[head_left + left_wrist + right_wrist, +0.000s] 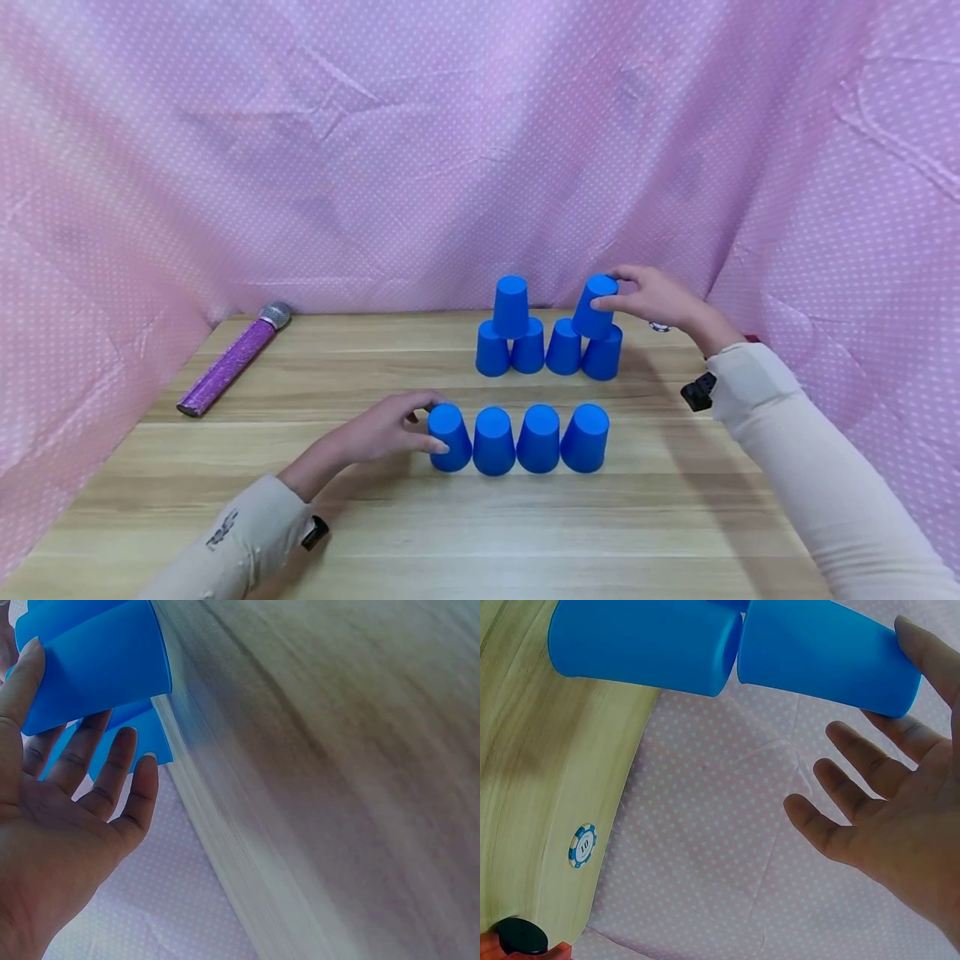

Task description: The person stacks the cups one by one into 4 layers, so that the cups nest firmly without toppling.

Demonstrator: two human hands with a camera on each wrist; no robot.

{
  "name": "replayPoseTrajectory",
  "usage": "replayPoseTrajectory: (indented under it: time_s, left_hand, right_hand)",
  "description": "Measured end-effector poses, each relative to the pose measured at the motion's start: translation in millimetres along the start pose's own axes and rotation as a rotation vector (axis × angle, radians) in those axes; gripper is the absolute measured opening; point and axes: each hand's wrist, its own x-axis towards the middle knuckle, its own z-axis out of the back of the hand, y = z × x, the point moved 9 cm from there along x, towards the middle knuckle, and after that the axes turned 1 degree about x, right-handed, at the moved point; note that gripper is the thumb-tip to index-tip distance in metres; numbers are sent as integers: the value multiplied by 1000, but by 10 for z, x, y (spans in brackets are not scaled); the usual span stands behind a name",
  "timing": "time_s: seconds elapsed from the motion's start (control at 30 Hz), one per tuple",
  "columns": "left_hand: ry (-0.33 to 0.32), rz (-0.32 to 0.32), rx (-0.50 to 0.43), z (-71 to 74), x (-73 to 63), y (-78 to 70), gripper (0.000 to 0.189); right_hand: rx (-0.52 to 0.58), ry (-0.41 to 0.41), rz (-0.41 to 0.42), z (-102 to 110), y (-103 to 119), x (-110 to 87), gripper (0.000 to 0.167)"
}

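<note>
In the head view, upside-down blue cups stand in two groups. At the back, a blue cup [512, 307] sits on a pair of cups. To its right, an upper blue cup [592, 312] rests slightly tilted over another pair. My right hand [656, 298] holds that upper cup near its top, between thumb and index finger; the other fingers are spread away from it in the right wrist view. Nearer me is a row of several cups. My left hand [381, 431] grips the leftmost cup [450, 440], with the thumb [26, 675] on its near side.
A purple glittery microphone [232, 362] lies on the wooden table [360, 517] at the left. A poker chip [583, 846] lies near the table edge, and a red and black object [523, 937] is close by. Pink dotted cloth [420, 150] hangs behind.
</note>
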Motion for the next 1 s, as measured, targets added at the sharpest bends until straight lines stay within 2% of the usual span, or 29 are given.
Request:
replayPoseTrajectory:
  time_s: [0.4, 1.0]
  left_hand:
    - [-12, 3, 25, -7, 0, -13, 48]
    - [-16, -6, 17, -28, 2, -30, 47]
  right_hand:
    - [15, 15, -23, -46, -65, 58, 74]
    - [62, 37, 2, -76, -53, 59, 69]
